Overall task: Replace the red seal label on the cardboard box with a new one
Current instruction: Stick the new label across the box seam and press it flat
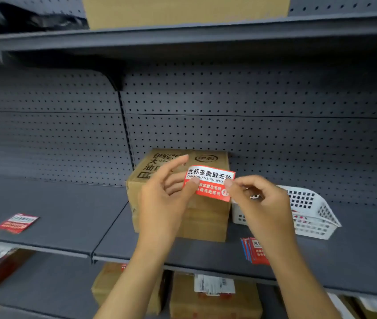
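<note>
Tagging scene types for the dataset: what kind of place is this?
Probably a shop stockroom or a retail aisle being stocked. Grey metal shelving backed by pegboard panels, cardboard cartons on several levels, and a white plastic basket beside a stack of spare seal labels all point that way.

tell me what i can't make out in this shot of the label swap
Head view only:
- Whether the red label touches the cardboard box: the label and left hand cover that face.
- What the white basket holds: the right hand and mesh hide it.
- The shelf label's print: blurred.
</note>
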Tool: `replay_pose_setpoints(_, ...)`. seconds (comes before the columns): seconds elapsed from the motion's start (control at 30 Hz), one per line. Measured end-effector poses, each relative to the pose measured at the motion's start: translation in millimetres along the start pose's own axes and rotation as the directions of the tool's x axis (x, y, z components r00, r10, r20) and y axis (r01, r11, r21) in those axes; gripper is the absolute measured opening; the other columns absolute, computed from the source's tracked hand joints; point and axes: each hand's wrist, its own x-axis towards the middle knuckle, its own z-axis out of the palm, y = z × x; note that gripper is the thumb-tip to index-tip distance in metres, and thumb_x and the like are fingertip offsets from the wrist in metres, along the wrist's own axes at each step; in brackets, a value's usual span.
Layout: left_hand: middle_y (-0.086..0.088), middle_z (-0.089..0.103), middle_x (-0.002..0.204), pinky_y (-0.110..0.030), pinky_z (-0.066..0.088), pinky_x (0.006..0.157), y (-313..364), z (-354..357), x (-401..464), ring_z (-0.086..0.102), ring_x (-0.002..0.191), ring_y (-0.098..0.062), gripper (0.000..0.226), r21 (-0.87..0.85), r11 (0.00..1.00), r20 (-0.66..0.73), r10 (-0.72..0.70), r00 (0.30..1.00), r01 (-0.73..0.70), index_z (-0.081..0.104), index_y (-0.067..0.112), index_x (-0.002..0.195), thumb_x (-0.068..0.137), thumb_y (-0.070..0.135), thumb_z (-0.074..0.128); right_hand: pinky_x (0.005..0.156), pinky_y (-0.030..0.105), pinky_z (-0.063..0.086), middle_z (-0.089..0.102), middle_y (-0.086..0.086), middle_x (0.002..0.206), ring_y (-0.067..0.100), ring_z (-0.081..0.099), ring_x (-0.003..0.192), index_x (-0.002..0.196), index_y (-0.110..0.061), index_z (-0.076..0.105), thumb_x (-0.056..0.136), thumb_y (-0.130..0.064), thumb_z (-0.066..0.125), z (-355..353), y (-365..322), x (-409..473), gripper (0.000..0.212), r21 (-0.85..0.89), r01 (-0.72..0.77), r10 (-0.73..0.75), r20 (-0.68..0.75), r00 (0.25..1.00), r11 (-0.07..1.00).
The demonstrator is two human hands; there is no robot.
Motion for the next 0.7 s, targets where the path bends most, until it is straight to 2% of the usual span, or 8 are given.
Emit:
replay_pose_setpoints(0.1, 0.012, 0.08, 0.079, -0.008, 0.054, 0.068, -6.6, -34.5, 0.1, 0.075, 0.078, 0.003, 0.043, 0.107, 0.994, -0.014, 0.018, 1.0, -0.016, 0.069, 0.031, 0.117, 0.081, 0.011, 0.082, 0.064, 0.009, 0.048, 0.073, -0.006, 0.083, 0.003, 0.064, 0.079, 0.082, -0.024, 0.077, 0.086, -0.031, 0.079, 27.6, -3.2, -15.9, 0.009, -0.06, 0.022, -0.023, -0.007, 1.0, 0.998)
replay_pose_setpoints(0.2, 0.009, 0.08, 0.085, -0.005, 0.053, 0.069, -16.4, -63.5, 2.6, 0.074, 0.079, 0.006, 0.035, 0.168, 0.985, 0.004, 0.041, 0.999, -0.041, 0.075, 0.024, 0.112, 0.079, 0.013, 0.083, 0.066, 0.01, 0.048, 0.072, -0.007, 0.085, 0.006, 0.064, 0.082, 0.083, -0.023, 0.077, 0.089, -0.031, 0.076, 52.6, -4.2, -29.3, 0.009, -0.098, 0.013, -0.012, 0.007, 1.0, 0.995)
replay_pose_setpoints(0.33, 0.031, 0.072, 0.073, -0.003, 0.051, 0.074, -36.0, -90.1, 6.0, 0.071, 0.077, 0.014, 0.02, 0.268, 0.963, 0.062, 0.018, 0.998, -0.034, 0.079, 0.03, 0.095, 0.077, 0.024, 0.085, 0.067, 0.017, 0.051, 0.074, -0.007, 0.083, 0.008, 0.066, 0.08, 0.086, -0.023, 0.076, 0.09, -0.035, 0.074, 77.6, 12.4, -43.1, 0.013, -0.163, -0.015, 0.008, -0.041, 0.999, 0.987)
replay_pose_setpoints(0.5, 0.022, 0.074, 0.079, 0.0, 0.049, 0.069, -73.0, -104.1, 9.8, 0.068, 0.077, 0.017, 0.021, 0.29, 0.956, 0.078, -0.056, 0.995, 0.031, 0.081, 0.022, 0.098, 0.08, 0.032, 0.082, 0.067, 0.018, 0.05, 0.073, -0.005, 0.081, 0.011, 0.063, 0.079, 0.086, -0.022, 0.075, 0.091, -0.037, 0.075, 100.4, 41.0, -52.9, 0.016, -0.214, -0.064, 0.047, -0.083, 0.995, 0.975)
replay_pose_setpoints(0.7, 0.027, 0.069, 0.077, -0.003, 0.052, 0.069, -109.7, -98.5, 16.1, 0.067, 0.081, 0.018, 0.018, 0.353, 0.936, 0.041, -0.029, 0.999, 0.012, 0.08, 0.025, 0.099, 0.084, 0.035, 0.078, 0.064, 0.021, 0.051, 0.072, -0.005, 0.082, 0.011, 0.064, 0.074, 0.082, -0.025, 0.073, 0.089, -0.043, 0.073, 113.9, 76.2, -50.0, 0.019, -0.34, -0.064, 0.032, -0.1, 0.994, 0.938)
